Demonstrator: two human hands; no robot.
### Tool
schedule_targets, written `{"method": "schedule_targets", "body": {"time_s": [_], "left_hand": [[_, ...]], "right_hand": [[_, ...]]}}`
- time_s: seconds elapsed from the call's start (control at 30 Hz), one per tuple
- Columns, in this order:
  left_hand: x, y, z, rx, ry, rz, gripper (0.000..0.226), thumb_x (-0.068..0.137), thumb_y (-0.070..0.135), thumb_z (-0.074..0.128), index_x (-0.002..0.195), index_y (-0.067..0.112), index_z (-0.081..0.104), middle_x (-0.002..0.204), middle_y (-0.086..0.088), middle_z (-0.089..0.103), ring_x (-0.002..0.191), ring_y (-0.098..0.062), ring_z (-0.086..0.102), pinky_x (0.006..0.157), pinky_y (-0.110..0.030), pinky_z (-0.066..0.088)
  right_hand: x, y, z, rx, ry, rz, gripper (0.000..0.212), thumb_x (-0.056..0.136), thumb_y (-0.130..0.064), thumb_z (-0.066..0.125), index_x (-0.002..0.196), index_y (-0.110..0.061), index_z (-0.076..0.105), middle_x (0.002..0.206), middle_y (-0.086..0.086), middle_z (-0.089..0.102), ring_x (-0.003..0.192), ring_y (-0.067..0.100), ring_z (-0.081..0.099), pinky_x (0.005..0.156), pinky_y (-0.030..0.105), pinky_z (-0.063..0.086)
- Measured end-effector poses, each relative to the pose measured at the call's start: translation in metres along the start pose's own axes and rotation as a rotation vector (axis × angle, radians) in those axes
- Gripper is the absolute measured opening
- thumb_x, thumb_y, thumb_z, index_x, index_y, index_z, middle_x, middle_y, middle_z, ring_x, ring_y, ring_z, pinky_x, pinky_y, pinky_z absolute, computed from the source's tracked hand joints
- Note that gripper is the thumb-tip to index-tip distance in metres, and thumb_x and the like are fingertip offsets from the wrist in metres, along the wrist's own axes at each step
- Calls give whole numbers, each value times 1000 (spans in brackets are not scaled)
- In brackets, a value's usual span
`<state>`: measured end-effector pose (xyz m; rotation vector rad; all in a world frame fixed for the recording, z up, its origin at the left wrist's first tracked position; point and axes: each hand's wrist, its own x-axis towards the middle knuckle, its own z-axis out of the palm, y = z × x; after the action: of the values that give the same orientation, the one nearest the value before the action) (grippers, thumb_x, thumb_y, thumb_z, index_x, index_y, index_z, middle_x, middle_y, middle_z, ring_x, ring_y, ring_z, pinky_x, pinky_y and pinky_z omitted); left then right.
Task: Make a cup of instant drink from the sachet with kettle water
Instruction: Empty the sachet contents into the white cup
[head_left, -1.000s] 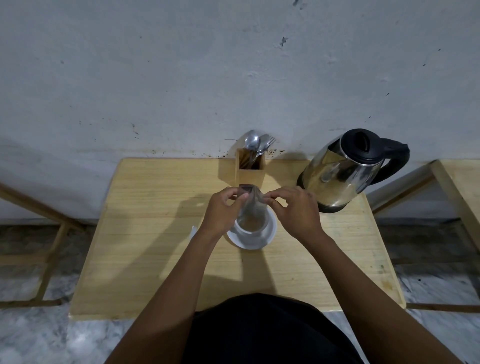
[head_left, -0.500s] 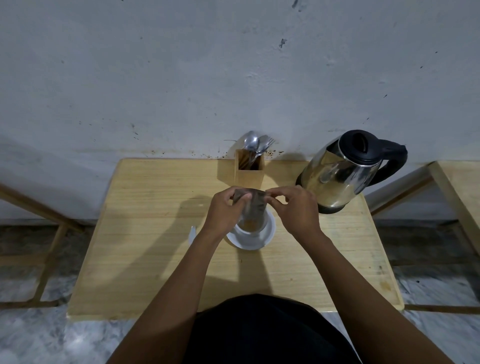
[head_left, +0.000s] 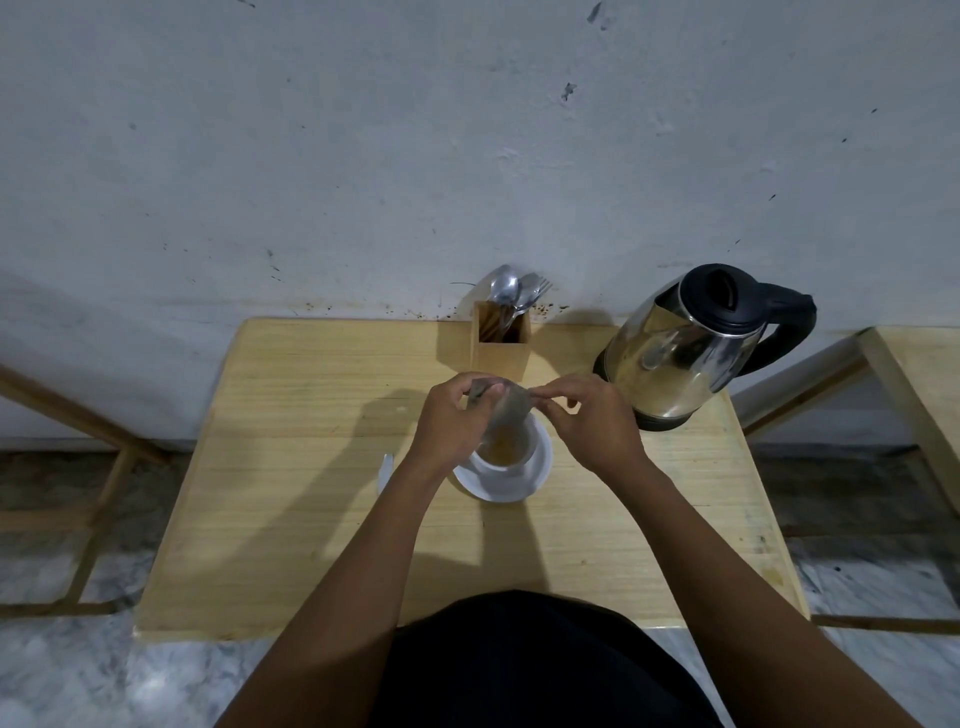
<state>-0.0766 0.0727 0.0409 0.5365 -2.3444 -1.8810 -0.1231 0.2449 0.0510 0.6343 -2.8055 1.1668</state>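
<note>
Wooden bench (head_left: 311, 467), grey wall (head_left: 467, 156). Left hand (head_left: 452, 423) and right hand (head_left: 592, 428) pinch sachet (head_left: 506, 413) over cup (head_left: 525, 458). Hold mouth inside rim; tap gently.

White cup (head_left: 506, 460), steel-and-black kettle (head_left: 685, 348)

We log: sachet (head_left: 506, 410) over cup (head_left: 500, 464) on saucer (head_left: 519, 487), table (head_left: 311, 467) centre; cutlery holder (head_left: 501, 349) at 12 o'clock, kettle (head_left: 675, 358) at 2.

Dim light, soft shadows on the table (head_left: 291, 395), wide-angle bowing at edges.
</note>
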Motion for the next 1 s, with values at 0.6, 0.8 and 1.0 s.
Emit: {"method": "schedule_targets", "body": {"time_s": [0.6, 0.8, 1.0], "left_hand": [[3, -4, 3, 164, 30, 123, 11, 88, 22, 65, 94, 20, 74, 98, 8, 62, 104, -15, 56, 79, -17, 41], [4, -3, 3, 175, 42, 125, 12, 87, 26, 65, 94, 22, 74, 97, 10, 60, 104, -14, 54, 86, -27, 44], [7, -13, -5, 197, 33, 90, 12, 89, 22, 63, 94, 13, 70, 95, 7, 61, 97, -16, 58, 77, -20, 42]], "right_hand": [[-2, -10, 11, -22, 70, 119, 29, 83, -28, 75, 111, -29, 66, 77, -26, 60, 100, 12, 57, 93, 43, 42], [-7, -9, 10, -32, 122, 117, 27, 83, -23, 75, 109, -28, 67, 81, -24, 60, 89, 3, 45, 89, 41, 42], [-5, -4, 4, -3, 83, 112, 24, 87, -24, 71, 110, -29, 67, 83, -25, 58, 92, 3, 45, 90, 41, 42]]}}
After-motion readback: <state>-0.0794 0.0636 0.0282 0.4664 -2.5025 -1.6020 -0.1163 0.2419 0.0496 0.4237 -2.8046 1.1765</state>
